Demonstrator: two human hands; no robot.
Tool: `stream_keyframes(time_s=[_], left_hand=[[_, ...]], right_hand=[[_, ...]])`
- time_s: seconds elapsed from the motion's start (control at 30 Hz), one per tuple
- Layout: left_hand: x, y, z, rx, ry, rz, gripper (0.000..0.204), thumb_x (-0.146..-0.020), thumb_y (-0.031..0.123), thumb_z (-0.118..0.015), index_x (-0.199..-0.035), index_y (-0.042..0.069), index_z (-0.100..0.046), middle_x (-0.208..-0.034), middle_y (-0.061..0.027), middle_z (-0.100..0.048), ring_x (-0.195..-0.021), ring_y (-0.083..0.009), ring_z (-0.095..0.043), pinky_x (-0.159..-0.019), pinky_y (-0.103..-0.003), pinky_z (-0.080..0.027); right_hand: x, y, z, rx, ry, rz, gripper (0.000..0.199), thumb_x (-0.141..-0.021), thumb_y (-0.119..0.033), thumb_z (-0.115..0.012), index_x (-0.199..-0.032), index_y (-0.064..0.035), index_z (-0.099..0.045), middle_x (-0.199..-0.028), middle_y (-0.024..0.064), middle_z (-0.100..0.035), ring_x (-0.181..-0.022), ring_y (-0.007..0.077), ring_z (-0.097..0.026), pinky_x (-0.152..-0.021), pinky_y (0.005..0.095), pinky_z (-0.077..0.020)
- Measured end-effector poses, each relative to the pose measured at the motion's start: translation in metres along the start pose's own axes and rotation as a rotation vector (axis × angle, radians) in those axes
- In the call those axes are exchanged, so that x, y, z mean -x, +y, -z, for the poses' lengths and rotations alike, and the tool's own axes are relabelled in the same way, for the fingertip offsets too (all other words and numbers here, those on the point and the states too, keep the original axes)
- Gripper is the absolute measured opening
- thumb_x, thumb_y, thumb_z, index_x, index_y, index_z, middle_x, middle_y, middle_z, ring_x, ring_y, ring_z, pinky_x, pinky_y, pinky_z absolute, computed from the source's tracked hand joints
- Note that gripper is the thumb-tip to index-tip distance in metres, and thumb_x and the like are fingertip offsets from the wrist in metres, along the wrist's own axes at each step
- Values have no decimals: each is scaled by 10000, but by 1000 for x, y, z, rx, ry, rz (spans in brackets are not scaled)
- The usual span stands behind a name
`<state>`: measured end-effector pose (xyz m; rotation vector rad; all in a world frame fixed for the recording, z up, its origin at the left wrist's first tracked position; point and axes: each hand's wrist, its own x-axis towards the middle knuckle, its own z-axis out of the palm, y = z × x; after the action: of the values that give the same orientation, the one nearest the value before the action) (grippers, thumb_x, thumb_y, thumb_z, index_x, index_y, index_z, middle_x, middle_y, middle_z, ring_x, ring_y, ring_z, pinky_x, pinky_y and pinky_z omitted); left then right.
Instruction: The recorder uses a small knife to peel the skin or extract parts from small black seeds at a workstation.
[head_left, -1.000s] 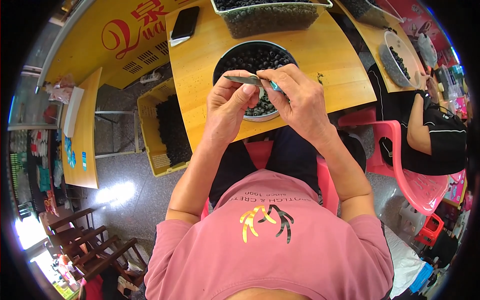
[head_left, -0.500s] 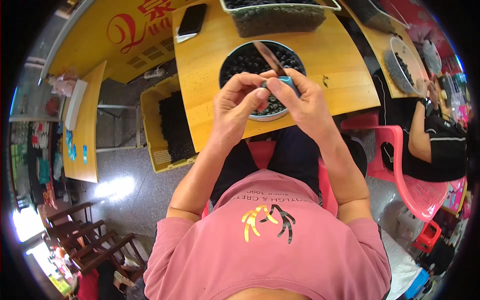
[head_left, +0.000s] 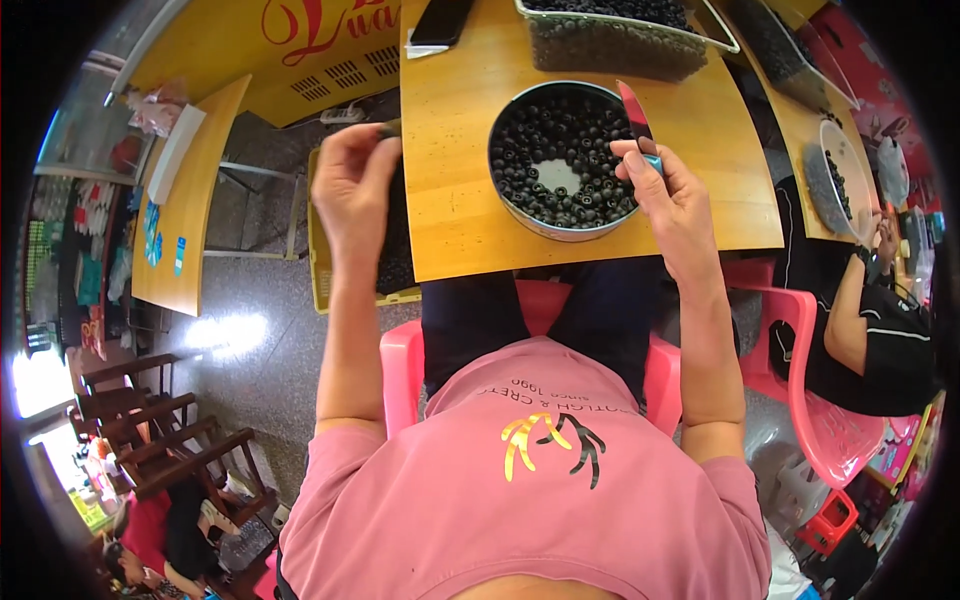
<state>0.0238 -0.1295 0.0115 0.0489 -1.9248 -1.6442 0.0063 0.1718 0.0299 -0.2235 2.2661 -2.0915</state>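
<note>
My left hand (head_left: 352,195) is raised beyond the table's left edge, above the yellow crate. Its thumb and fingers are pinched together, with a small dark piece (head_left: 388,131) at their tips, too small to name. At the right rim of the round tub, my right hand (head_left: 672,205) grips a knife (head_left: 633,110) by its blue handle, the blade pointing up and away. The tub (head_left: 563,234) holds many small, dark, round fruits or nuts (head_left: 590,205), some with a pale ring. A pale patch of its bottom shows through among them.
Behind the tub stands a clear bin (head_left: 615,50) of similar dark pieces. A phone (head_left: 440,20) lies at the table's far left. Below the left edge, the yellow crate (head_left: 320,255) holds dark bits. To the right, another person (head_left: 850,320) sits near a clear bowl (head_left: 828,180).
My hands have moved apart from above the tub. The left swung out left over the crate; the right went to the tub's right rim, keeping the knife. The view has shifted slightly.
</note>
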Motion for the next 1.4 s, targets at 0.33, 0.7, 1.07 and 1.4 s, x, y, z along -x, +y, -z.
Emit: stream_keyframes(time_s=[0.33, 0.7, 1.07, 1.4], left_hand=[[-8, 22, -74, -406, -778, -477, 91, -811, 48, -650, -899, 27, -664, -858, -105, -638, -849, -291, -620, -730, -389, -478], [-5, -17, -142, -835, -1173, -564, 134, -785, 130, -648, -908, 86, -616, -840, -108, -627, -861, -280, -619, -750, -418, -467], [-1, 34, -112, -24, -934, -31, 182, -840, 47, -696, -993, 33, -600, -861, 29, -559, -749, -43, -515, -685, -204, -437], [10, 37, -118, 12, -719, -121, 195, -777, 17, -735, -938, 16, -624, -799, -26, -560, -675, -101, -527, -613, -243, -452]], right_hand=[[0, 11, 10, 119, -9, 56, 266, -967, -217, -590, -1095, 8, -652, -979, 33, -655, -885, 91, -601, -817, 222, -466], [10, 9, 22, 160, 40, 71, 273, -965, -203, -590, -1097, 30, -642, -1010, 54, -662, -900, 111, -622, -835, 240, -478], [2, 3, 2, -171, 35, -77, 224, -934, -218, -646, -1039, -21, -668, -761, -30, -624, -605, 15, -484, -528, 167, -357], [2, -3, -7, -384, -11, -84, 182, -894, -191, -698, -1006, -51, -669, -676, -70, -543, -535, 9, -416, -478, 174, -304]])
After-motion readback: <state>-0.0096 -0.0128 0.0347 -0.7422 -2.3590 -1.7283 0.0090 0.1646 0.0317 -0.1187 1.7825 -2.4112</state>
